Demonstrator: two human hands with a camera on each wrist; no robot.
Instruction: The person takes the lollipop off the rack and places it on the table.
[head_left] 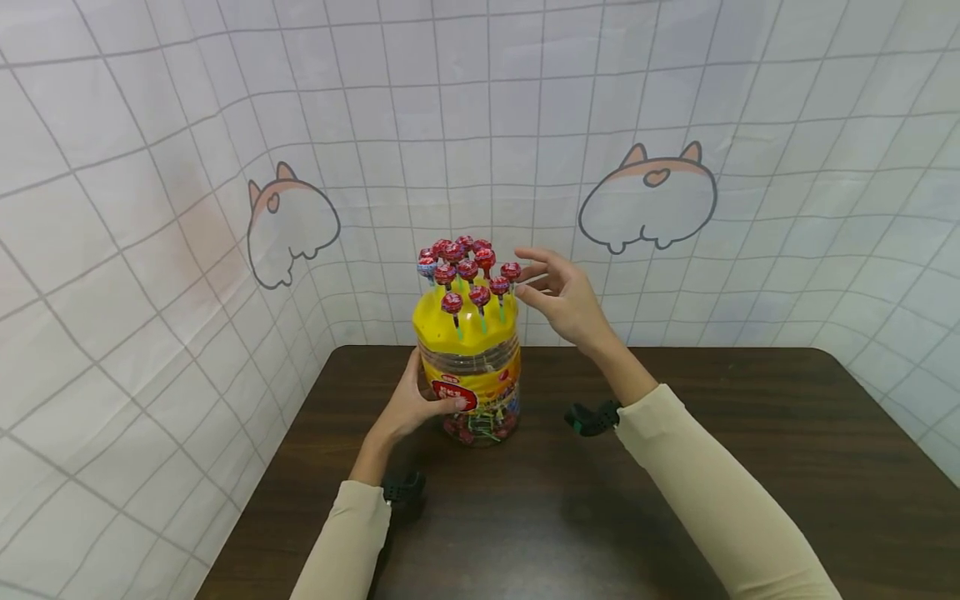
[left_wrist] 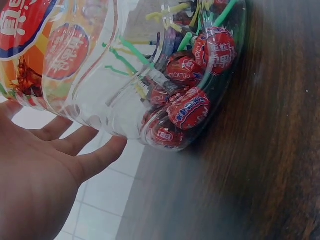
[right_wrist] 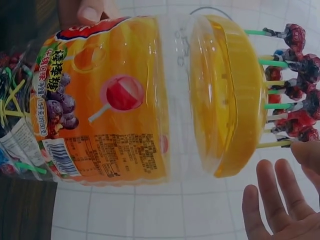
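A clear plastic candy jar (head_left: 471,362) with a yellow lid (head_left: 435,329) stands upright on the table. Several lollipops (head_left: 467,269) in red wrappers poke up from the lid on thin sticks. My left hand (head_left: 408,404) grips the jar's left side, thumb across the front label and fingers behind; its fingertips touch the clear wall in the left wrist view. At the lid's right edge my right hand (head_left: 566,300) is spread, its thumb tip right at the rightmost lollipop (head_left: 511,271). The right wrist view has that hand's fingers (right_wrist: 285,185) extended beside the sticks.
More wrapped lollipops (left_wrist: 187,107) lie in the jar's bottom, with green and yellow sticks. The dark wooden table (head_left: 712,467) extends to both sides. A white gridded cloth (head_left: 517,108) with cartoon drawings hangs behind it. Black straps (head_left: 592,419) are on both wrists.
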